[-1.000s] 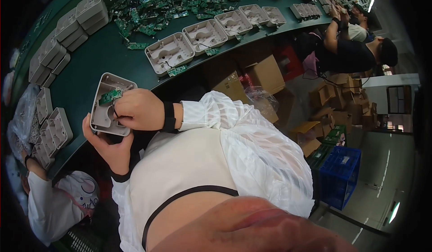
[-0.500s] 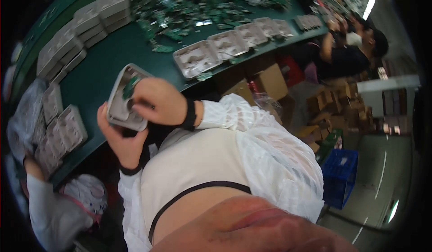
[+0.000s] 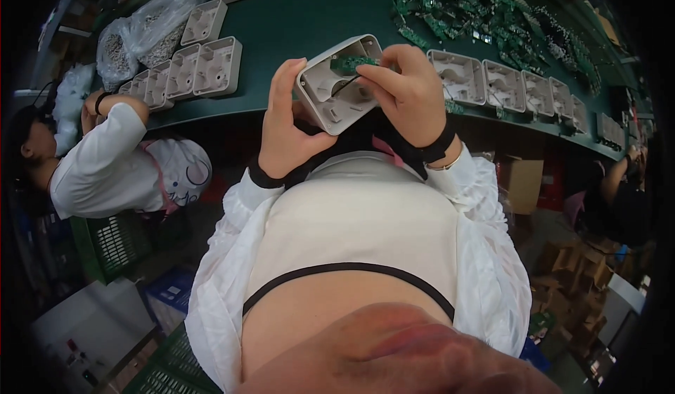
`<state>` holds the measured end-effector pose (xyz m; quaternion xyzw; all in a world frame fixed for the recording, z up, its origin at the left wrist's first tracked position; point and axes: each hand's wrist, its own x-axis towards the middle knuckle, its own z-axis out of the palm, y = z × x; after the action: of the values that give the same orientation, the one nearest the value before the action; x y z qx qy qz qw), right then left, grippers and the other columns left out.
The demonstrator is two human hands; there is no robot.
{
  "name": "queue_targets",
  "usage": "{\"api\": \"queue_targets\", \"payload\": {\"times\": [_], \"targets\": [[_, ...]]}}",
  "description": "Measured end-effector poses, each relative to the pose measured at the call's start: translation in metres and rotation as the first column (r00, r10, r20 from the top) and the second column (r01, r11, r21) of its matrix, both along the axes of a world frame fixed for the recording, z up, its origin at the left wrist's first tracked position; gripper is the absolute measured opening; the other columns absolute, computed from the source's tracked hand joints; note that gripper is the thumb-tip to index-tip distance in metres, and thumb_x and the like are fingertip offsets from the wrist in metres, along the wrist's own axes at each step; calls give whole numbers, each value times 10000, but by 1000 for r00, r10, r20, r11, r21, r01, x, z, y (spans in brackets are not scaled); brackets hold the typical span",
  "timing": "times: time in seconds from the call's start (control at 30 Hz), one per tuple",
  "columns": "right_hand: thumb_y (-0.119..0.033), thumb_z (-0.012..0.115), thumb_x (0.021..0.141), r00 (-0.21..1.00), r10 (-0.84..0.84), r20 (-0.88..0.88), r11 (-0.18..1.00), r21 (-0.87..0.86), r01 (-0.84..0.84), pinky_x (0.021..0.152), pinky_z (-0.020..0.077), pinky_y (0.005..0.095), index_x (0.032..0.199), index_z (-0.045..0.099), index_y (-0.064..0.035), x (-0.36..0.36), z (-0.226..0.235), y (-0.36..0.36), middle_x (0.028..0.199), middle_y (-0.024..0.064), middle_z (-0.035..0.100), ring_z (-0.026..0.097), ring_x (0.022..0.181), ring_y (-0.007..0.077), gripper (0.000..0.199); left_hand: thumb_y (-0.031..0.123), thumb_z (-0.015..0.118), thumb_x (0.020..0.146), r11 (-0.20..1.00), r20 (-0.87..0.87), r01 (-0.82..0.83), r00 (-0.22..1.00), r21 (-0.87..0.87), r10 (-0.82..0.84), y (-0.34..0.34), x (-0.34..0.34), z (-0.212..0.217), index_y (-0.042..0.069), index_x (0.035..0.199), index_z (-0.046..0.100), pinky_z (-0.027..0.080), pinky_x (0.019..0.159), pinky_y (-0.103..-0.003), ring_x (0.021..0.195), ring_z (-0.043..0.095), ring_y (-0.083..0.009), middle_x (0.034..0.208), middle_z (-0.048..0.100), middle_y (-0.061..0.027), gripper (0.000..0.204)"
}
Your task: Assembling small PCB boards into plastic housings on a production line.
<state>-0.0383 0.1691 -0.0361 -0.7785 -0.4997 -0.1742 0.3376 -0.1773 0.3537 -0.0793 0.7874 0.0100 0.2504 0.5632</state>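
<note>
A pale grey plastic housing (image 3: 336, 84) sits tilted in front of the person's chest, just off the near edge of the dark green surface (image 3: 309, 21), its open side facing up. The left hand (image 3: 288, 123) is wrapped around its left side and underside, gripping it firmly. The right hand (image 3: 408, 91) is pinched shut on a small green circuit board (image 3: 354, 62), pressing it into the housing's upper corner. On the surface to the right a row of similar grey housings (image 3: 506, 84) lies open side up, with a heap of green boards (image 3: 478, 3) behind them. To the left stand more grey housings (image 3: 200, 60) and clear bags (image 3: 140, 32), and a co-worker in white (image 3: 116, 165) sits there.
</note>
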Motion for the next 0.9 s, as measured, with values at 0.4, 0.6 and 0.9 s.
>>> {"api": "queue_targets", "payload": {"times": [0.4, 0.6, 0.9], "targets": [[-73, 739, 792, 813, 313, 492, 949, -185, -254, 1058, 474, 444, 803, 606, -100, -4, 17, -33, 1020, 43, 690, 668, 1067, 238, 136, -20, 863, 616, 995, -75, 4, 997, -101, -11, -31, -3, 3, 141, 1540, 337, 578, 666, -259, 889, 716, -176, 1497, 385, -99, 1075], [-68, 730, 808, 959, 233, 163, 949, -254, -188, 988, 494, 425, 885, 622, -69, -3, 16, -47, 1019, 73, 661, 643, 1013, 295, 133, 3, 873, 629, 997, -128, -50, 991, -63, 41, -39, 4, 7, 118, 1537, 335, 574, 654, -254, 864, 717, -167, 1480, 404, -102, 1061], [16, 773, 769, 934, 328, -143, 942, -31, -335, 896, 512, 402, 1037, 666, -29, -4, -16, -52, 1076, 102, 647, 622, 1028, 330, 293, 73, 912, 620, 970, -39, -102, 993, 220, 113, -34, 7, 1, 71, 1523, 335, 580, 826, -323, 1128, 641, -243, 1442, 423, -127, 1072]]}}
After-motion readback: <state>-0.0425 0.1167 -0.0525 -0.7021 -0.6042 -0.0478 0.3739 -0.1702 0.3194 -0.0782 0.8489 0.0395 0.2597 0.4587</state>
